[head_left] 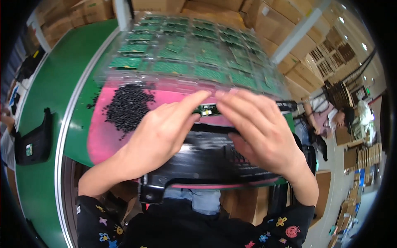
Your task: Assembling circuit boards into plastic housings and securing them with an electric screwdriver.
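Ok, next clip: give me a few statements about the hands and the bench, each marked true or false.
1. Both hands, left hand and right hand, rest on the black plastic housing. True.
2. A small green circuit board shows between the fingertips. True.
3. The mat under the housing is blue. False: the pink mat is pink.
4. The pile of small black parts lies right of the right hand. False: it lies left of the hands.
5. The clear tray of green circuit boards sits beyond the hands. True.
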### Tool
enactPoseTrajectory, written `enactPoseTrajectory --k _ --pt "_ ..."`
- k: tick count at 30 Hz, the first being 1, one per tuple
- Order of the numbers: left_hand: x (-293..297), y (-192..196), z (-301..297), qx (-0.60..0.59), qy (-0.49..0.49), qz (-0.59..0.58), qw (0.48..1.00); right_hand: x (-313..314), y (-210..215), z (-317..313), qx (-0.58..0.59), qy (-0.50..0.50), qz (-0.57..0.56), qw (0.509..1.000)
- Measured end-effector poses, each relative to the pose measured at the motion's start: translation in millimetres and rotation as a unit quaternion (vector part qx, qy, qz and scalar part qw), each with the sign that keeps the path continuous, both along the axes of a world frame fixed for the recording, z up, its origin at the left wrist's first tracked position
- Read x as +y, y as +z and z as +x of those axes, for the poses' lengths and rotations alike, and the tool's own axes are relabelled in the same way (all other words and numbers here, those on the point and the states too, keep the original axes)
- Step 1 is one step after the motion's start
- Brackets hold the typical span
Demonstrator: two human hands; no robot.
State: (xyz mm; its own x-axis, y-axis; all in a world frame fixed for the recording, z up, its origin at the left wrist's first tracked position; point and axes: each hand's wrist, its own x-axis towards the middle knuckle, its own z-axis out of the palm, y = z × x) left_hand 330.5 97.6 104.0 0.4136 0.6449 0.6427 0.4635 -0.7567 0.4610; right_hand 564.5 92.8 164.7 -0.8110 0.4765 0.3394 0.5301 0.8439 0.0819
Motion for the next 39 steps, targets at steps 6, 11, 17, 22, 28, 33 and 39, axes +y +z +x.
enactPoseTrajectory --k 6,11,17,22,28,33,39 --pt "5 27 39 -0.113 -0.13 -0.258 0.951 -6 -14 56 0.167 -0.069 0.16 0.97" --pt "14 23 61 -0.135 -0.182 -0.31 0.923 -27 -23 82 0.204 -0.111 0.114 0.966" --pt "22 -2 69 -0.006 -0.177 -0.279 0.944 -45 -62 109 0.29 -0.215 -0.154 0.92" --pt "18 -33 77 0.108 -0.196 -0.298 0.928 -49 -89 118 0.31 -0.205 -0.294 0.88" --pt "13 -39 83 0.199 -0.161 -0.324 0.911 -50 -109 121 0.295 -0.211 -0.331 0.871" --pt "11 -41 83 0.181 -0.164 -0.316 0.917 -51 -111 120 0.289 -0.212 -0.327 0.874" --pt "13 -42 83 0.174 -0.167 -0.318 0.917 -50 -109 120 0.265 -0.22 -0.323 0.882"
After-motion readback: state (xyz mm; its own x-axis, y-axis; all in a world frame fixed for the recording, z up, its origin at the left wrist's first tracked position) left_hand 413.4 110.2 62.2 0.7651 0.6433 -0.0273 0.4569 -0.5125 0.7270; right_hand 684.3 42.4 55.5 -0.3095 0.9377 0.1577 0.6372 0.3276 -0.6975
